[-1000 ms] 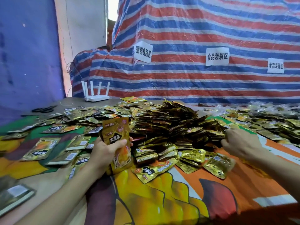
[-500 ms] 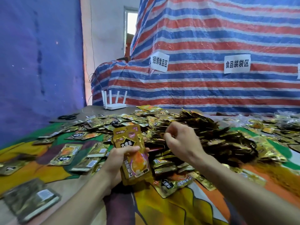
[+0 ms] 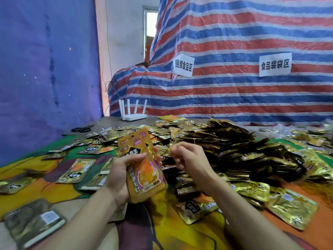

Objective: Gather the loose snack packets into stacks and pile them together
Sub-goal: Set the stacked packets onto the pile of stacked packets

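Packet stack (image 3: 146, 175) — orange, glossy, upright.

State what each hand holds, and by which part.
Left hand grips the stack of orange packets around its middle, thumb across the front. Right hand: unclear.

We see soft, even daylight from a bright window (image 3: 151, 22), glare on foil packets (image 3: 252, 189), and wide-angle bending and blur near the edges.
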### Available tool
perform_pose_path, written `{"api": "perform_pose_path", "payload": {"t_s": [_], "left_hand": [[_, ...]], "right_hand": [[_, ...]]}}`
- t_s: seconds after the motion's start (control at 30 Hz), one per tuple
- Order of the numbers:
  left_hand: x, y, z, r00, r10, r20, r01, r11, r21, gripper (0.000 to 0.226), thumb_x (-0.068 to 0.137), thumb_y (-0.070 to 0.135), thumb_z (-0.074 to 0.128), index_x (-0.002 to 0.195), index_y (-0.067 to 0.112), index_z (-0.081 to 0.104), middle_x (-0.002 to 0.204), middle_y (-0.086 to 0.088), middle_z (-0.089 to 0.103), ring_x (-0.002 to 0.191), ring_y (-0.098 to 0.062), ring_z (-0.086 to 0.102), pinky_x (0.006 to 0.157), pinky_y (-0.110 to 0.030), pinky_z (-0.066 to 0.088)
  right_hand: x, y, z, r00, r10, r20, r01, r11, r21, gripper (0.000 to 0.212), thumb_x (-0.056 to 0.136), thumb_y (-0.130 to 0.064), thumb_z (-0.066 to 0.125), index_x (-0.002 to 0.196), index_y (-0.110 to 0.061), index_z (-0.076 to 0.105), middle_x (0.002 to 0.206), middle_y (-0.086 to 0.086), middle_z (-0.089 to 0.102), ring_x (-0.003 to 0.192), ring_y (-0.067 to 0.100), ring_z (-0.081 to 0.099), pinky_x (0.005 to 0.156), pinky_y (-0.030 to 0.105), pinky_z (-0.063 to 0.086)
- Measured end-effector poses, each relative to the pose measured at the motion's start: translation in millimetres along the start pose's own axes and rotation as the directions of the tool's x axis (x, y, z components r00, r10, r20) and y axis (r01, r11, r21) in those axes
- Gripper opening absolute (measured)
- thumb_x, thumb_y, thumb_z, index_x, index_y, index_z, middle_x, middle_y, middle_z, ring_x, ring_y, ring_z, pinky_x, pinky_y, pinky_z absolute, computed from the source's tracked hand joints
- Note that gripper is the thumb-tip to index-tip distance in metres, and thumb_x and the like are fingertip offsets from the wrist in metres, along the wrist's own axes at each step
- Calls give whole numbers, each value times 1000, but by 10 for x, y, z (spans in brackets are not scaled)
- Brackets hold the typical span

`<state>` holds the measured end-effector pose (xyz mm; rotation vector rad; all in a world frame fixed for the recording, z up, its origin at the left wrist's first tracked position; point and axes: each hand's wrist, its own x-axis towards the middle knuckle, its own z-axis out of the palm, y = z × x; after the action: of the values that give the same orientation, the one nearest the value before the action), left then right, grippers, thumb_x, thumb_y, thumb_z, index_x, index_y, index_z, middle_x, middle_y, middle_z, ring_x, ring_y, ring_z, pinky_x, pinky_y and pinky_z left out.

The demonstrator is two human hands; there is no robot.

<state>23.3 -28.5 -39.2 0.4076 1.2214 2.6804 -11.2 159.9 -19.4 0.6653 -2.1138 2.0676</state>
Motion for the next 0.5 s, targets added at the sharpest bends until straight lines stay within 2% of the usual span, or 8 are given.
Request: {"api": "perform_pose_path", "payload": {"t_s": [0.1,0.2,0.3,0.37,0.4,0.43,0.5], "left_hand": [[-15,-11,-24,998,-3,55,7,998,-70,29,73,8,69,101,2,76,93,-12,70,83,-24,71,77,-35,60],[-25,-27,18,996,-38,81,42,998,-49,37,61,5,83,97,2,75,93,-10,68,82,-24,70,76,-37,60],[-25,-48,44,992,-105,72,106,994,-8,45,53,3,89,96,3,74,91,-12,67,81,-26,70,73,-39,60],[-21,-59,39,990,-130,47,130,991,17,45,52,3,89,95,2,75,89,-13,68,79,-27,71,73,-39,60],[-21,-57,38,989,-141,38,140,990,31,41,54,3,87,93,3,76,88,-13,69,79,-27,71,73,-39,61],[-19,-55,34,988,-151,27,149,987,53,35,58,5,84,92,3,77,88,-14,70,79,-27,72,74,-38,61],[-12,-62,11,988,-152,-12,152,983,105,28,65,8,76,92,3,79,88,-15,72,79,-28,73,72,-38,61]], "right_hand": [[-33,-77,-46,978,100,184,-157,932,326,13,68,-18,55,62,-12,64,73,6,62,69,17,54,65,30,38],[-63,-146,-99,961,63,269,-202,826,526,17,67,-17,48,56,-12,59,72,9,62,81,24,58,81,36,41],[-94,-183,-120,959,22,282,-217,694,686,24,73,-14,39,57,-12,56,63,8,52,75,27,56,90,40,44],[-95,-180,-127,959,12,284,-224,647,729,23,76,-11,42,68,-8,63,58,4,47,62,23,55,86,41,51],[-91,-176,-131,957,16,289,-229,650,725,23,78,-9,45,80,-5,67,58,3,49,56,20,53,79,39,55],[-83,-171,-135,954,24,299,-237,671,702,27,80,-6,48,96,-4,70,61,2,54,51,16,51,71,37,58],[-56,-143,-130,949,42,312,-235,755,612,36,88,-4,53,121,-9,68,80,4,70,49,12,55,59,32,59]]}}
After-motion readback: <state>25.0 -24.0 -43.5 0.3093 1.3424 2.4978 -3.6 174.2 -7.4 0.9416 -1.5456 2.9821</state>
